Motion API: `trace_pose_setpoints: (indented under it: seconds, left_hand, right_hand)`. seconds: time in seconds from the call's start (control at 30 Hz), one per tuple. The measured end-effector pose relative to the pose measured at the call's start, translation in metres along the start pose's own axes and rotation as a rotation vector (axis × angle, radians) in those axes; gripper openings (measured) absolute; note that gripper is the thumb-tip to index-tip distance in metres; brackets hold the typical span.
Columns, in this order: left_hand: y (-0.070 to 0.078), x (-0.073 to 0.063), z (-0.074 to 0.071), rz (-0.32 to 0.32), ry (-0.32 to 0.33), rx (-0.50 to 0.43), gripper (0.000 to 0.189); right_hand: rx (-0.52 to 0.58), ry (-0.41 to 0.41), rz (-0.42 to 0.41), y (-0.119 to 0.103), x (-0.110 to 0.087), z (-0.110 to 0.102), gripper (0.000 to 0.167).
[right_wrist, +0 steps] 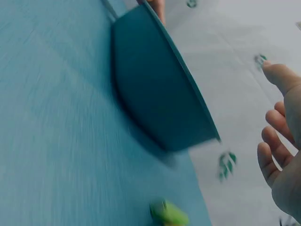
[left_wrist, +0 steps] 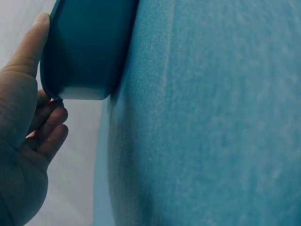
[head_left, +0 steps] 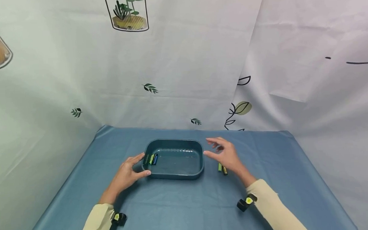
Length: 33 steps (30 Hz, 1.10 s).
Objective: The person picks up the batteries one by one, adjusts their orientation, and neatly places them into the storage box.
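A dark teal rectangular dish [head_left: 177, 176] stands on the cloth in the head view. At its left end my left hand [head_left: 126, 174] holds it, thumb at the near corner and fingertips on the left rim. Inside that end lie two small batteries side by side, a green one [head_left: 151, 159] and a blue one [head_left: 155, 159]. My right hand [head_left: 227, 156] is off the dish's right end, thumb and fingers spread with nothing between them. Partly hidden below it lie a green battery [head_left: 220, 167] and a dark battery with yellow [head_left: 224, 170].
A blue cloth [head_left: 182, 207] covers the table. White printed fabric [head_left: 175, 60] hangs behind and at both sides. Each wrist carries a small black camera, the left one [head_left: 119, 219] and the right one [head_left: 246, 202], close over the cloth.
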<state>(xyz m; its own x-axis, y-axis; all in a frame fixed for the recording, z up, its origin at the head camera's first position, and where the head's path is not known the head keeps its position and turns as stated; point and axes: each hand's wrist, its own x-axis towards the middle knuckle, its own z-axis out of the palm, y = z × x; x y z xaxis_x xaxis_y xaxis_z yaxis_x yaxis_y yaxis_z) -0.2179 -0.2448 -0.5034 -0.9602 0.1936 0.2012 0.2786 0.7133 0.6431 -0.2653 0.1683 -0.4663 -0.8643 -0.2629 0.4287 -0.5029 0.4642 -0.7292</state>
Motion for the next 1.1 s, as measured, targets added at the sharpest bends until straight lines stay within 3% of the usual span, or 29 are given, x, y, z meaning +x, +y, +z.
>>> trace_pose_setpoints:
  seconds: [0.23,0.53,0.8,1.1]
  left_hand:
    - [-0.001,-0.002,-0.002,-0.023,-0.007,0.004,0.088]
    - [-0.002,-0.001,0.0,-0.009,0.002,-0.001,0.087]
    - [-0.001,-0.001,0.0,-0.01,0.001,-0.005,0.087]
    - [0.001,0.0,0.0,-0.011,-0.001,0.005,0.088]
  right_hand:
    - [-0.06,0.038,-0.023,0.022,-0.028,-0.044,0.051]
    - [-0.2,0.026,0.014,0.064,-0.061,-0.079,0.051]
    - [-0.236,-0.053,0.048,0.092,-0.084,-0.094,0.052]
    - [-0.295,-0.116,0.073,0.101,-0.096,-0.098,0.059]
